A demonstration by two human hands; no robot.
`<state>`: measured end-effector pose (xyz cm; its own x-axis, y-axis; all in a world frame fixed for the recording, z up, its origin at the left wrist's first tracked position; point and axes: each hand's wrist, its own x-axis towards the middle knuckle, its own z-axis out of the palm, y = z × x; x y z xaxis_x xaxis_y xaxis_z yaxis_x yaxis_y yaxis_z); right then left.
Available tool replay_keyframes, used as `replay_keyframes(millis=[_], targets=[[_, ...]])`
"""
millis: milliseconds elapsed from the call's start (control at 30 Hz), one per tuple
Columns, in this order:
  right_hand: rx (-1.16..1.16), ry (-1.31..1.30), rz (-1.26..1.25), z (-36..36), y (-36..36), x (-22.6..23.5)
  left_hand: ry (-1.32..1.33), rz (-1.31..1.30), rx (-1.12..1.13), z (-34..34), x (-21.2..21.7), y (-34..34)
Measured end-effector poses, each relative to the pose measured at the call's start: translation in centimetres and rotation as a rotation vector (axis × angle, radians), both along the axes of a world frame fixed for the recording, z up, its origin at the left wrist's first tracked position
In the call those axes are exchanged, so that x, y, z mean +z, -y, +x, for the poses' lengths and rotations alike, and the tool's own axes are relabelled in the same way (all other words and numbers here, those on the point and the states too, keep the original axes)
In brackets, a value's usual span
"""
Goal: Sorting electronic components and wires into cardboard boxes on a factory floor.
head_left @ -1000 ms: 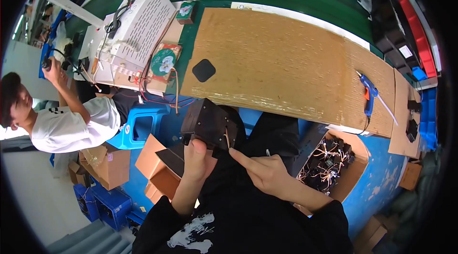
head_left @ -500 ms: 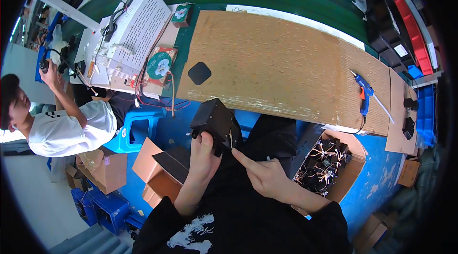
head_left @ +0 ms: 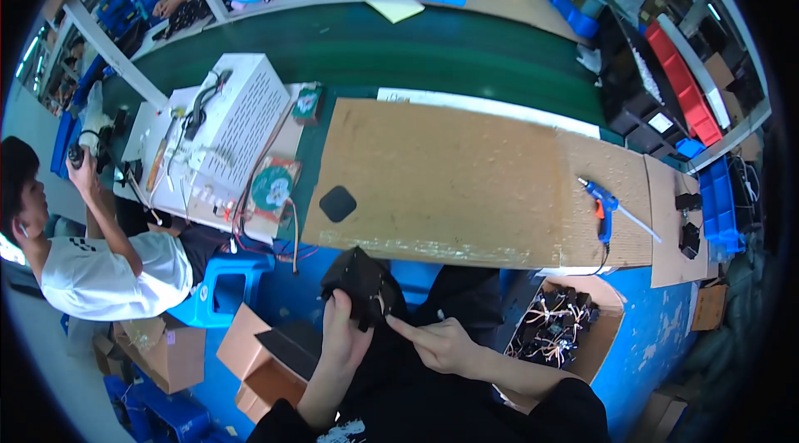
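Your left hand point(head_left: 343, 336) grips the black box point(head_left: 359, 285) near the cardboard sheet point(head_left: 466, 181); your right hand point(head_left: 441, 343), fingers half curled, points 1 finger at it.

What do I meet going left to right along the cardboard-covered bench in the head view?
White perforated box → round green-faced part → black square pad → blue glue gun → two small black parts on the right-hand cardboard sheet.

Black box-shaped part point(head_left: 359, 283): matte, tilted, one corner upward. Located below the near table edge, above the lap. A small light-coloured piece shows at its lower right side.
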<state>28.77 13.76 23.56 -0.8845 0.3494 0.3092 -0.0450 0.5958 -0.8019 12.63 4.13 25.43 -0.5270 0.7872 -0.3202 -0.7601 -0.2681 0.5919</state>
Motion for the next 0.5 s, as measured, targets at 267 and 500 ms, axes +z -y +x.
replay_keyframes(millis=[267,500], targets=[[0.058,-0.03,0.005,1.3,-0.9,-0.5,0.029,0.079,-0.052,0.1,0.2,0.1],[0.008,0.198,-0.325,2.1,-2.2,2.6,-0.214,-0.038,-0.192,-0.3,0.5,-0.7]])
